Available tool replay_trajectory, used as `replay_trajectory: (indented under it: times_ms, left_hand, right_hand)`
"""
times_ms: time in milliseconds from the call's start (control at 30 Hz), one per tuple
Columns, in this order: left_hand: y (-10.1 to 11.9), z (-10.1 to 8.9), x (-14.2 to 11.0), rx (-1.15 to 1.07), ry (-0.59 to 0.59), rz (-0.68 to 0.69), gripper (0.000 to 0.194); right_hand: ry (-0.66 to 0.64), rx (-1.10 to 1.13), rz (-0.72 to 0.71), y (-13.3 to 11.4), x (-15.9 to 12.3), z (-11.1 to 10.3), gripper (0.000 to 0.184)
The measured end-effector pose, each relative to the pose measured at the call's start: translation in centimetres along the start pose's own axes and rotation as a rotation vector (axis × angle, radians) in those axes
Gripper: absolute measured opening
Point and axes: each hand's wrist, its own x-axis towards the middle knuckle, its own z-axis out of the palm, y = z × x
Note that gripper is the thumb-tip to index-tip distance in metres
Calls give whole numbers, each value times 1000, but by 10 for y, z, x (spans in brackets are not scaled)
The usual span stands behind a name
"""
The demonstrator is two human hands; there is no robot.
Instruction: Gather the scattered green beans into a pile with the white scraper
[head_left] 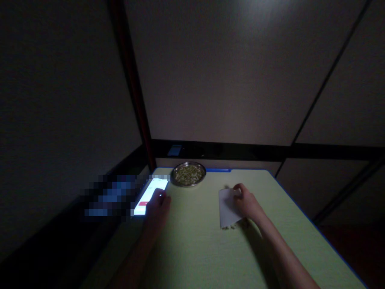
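My right hand [248,204] is closed at the right side of a small white sheet, paper or card [227,208], with the fingers bent at its upper right corner. Small dark bits, like seeds or grains [228,228], lie along the sheet's lower edge on the table. My left hand [159,205] is over the right side of a lit phone [153,188], its fingers bent but apart. Whether it touches the screen is hard to tell in the dim light. Beyond both hands stands a round metal plate [188,185] with many small green and pale pieces in it.
The pale green table [195,245] has a blue edge. A blue strip [219,170] lies at its far side. Behind it is a panelled wall [216,88] with a dark ledge. A blurred-out patch [111,198] is left of the phone.
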Motion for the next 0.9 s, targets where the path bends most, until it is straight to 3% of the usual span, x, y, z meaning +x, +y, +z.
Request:
replay_trajectory:
  times_ms: [167, 300, 433, 567, 733, 900]
  left_hand:
    - [1, 3, 0, 98, 2, 62, 10]
    - [5, 6, -2, 142, -17, 108, 8]
    - [3, 11, -2, 145, -47, 140, 8]
    - [-7, 16, 2, 151, -83, 146, 8]
    - [-14, 19, 5, 187, -106, 154, 9]
    - [-13, 19, 5, 218, -118, 159, 9]
  right_hand:
    - [19, 276, 58, 13, 8, -7, 44]
    - [133, 405, 14, 11, 20, -37, 40]
    - [219, -8, -196, -13, 37, -72, 24]
    - [128, -563, -378, -34, 48, -70, 33]
    - [-65, -677, -450, -29, 47, -39, 34]
    - [-127, -751, -513, -20, 27, -37, 35]
